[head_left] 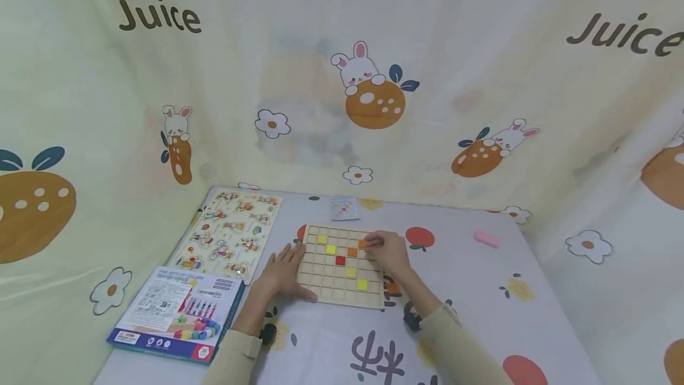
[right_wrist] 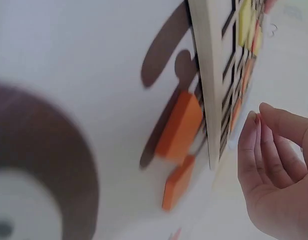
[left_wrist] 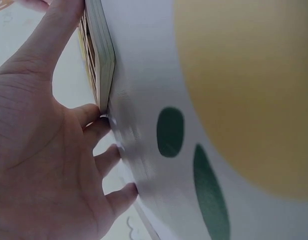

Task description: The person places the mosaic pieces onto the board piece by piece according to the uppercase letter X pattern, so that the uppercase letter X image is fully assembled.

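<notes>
A square wooden grid board (head_left: 324,293) lies on the table, with several yellow tiles (head_left: 362,284), a red tile (head_left: 340,261) and orange tiles (head_left: 352,252) in diagonal lines. My left hand (head_left: 281,272) rests along the board's left edge, fingers spread and thumb at the near left corner. At the upper right of the grid, my right hand (head_left: 389,249) pinches with thumb and fingertips, right at an orange tile (head_left: 363,243). The fingers mostly hide what is between them; only a hint of reddish colour shows there. Two loose orange tiles (right_wrist: 179,127) lie beside the board's right edge.
A small pattern card (head_left: 345,209) lies behind the board. To the left are a sheet of printed figures (head_left: 230,227) and a boxed toy set (head_left: 176,314). A pink block (head_left: 487,239) sits at the far right. Printed curtains surround the table.
</notes>
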### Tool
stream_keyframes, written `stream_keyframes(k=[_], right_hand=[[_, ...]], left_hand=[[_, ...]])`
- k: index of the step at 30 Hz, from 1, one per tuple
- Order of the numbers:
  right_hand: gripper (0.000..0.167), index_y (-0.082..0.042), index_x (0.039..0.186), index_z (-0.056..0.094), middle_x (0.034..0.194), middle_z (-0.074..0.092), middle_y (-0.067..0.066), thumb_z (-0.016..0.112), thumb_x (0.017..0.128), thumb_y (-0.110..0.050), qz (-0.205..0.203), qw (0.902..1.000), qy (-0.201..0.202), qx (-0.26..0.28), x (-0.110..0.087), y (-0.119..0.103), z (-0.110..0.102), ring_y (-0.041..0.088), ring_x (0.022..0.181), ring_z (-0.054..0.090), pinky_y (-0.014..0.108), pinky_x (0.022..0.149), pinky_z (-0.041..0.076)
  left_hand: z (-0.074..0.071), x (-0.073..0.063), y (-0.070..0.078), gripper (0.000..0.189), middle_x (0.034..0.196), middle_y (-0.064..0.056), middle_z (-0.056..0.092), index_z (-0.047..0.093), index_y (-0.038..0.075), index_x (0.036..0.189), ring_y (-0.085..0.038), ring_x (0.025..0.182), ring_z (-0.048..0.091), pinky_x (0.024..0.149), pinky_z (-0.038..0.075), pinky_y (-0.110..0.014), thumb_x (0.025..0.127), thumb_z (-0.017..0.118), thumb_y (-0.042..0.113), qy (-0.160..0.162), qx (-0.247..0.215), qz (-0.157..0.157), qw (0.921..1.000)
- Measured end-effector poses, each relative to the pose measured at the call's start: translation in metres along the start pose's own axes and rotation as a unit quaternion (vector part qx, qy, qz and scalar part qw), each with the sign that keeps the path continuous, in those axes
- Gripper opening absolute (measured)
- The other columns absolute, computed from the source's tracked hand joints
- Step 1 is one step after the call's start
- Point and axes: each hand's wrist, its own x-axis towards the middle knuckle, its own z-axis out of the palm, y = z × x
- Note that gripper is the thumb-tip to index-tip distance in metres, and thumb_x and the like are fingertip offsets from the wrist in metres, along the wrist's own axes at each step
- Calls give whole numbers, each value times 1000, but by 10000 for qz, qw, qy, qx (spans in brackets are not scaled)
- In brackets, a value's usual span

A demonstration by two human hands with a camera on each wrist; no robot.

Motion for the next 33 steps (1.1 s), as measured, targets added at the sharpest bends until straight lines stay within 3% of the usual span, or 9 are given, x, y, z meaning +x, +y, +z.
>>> stream_keyframes(k=[7,13,16,23,29,33], right_hand=[[23,-9,110,79,95,77,1,83,87,-8,-108,9995,247,-187,-15,-2,-27,19,90,73,41,85,61],[21,-9,107,78,95,77,2,83,86,-9,-90,9979,285,-578,-25,14,-41,22,92,74,40,82,62],[22,-9,107,79,97,77,3,83,86,-12,95,9954,247,-922,-32,22,-46,22,92,72,42,81,61],[34,-7,111,77,95,74,5,87,81,-17,703,9818,-11,-1764,-48,33,-55,24,87,67,46,78,59],[35,-10,114,77,86,72,-1,88,81,-14,617,9823,-93,-1766,-52,37,-55,19,79,64,37,71,58],[38,-9,117,76,87,72,0,87,81,-11,547,9848,-79,-1645,-54,37,-54,18,78,64,34,68,57]], left_hand=[[-2,1,-1,136,172,-14,24,24,6,166,-40,159,16,126,13,-65,64,91,67,14,-88,23,10000],[3,3,-5,141,171,-16,25,24,5,165,-42,158,16,125,11,-68,61,91,71,88,-194,101,9997],[5,3,-7,143,171,-18,25,24,5,165,-44,158,16,124,11,-71,58,91,72,131,-250,154,9995],[5,1,-4,137,172,-16,23,23,5,166,-41,159,14,126,11,-66,64,93,64,44,-202,52,9998],[20,14,-17,140,173,-11,21,21,10,167,-38,160,13,126,11,-67,61,90,71,158,-119,78,9998],[10,8,-10,140,172,-14,23,24,7,166,-40,159,14,126,11,-67,61,91,70,97,-183,85,9997]])
